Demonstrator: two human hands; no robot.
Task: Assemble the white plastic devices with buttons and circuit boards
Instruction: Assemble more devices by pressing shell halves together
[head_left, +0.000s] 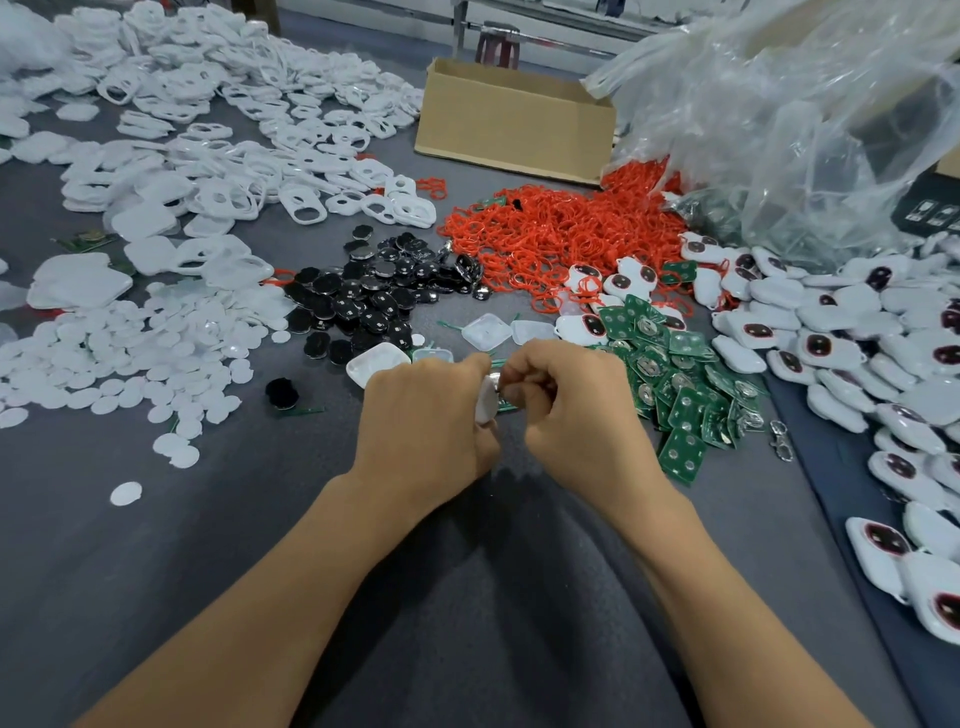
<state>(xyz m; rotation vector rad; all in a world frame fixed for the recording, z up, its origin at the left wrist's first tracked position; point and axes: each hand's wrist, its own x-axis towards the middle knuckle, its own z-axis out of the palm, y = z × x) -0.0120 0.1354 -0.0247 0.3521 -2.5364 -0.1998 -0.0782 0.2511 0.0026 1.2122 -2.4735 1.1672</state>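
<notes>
My left hand (423, 415) grips a white plastic shell (487, 402) over the middle of the grey table. My right hand (576, 410) is curled against the shell and pinches a small part with a green circuit board edge (506, 405); most of it is hidden by my fingers. A heap of green circuit boards (680, 374) lies just right of my hands. Black buttons (374, 296) are piled beyond my left hand. A few open white shells (485, 330) lie right behind my hands.
White shell frames (249, 130) and white discs (119, 358) cover the left. Red rubber rings (561, 234) lie in the middle back, before a cardboard box (514, 124). A clear plastic bag (805, 130) sits back right. Finished white devices (857, 353) fill the right edge.
</notes>
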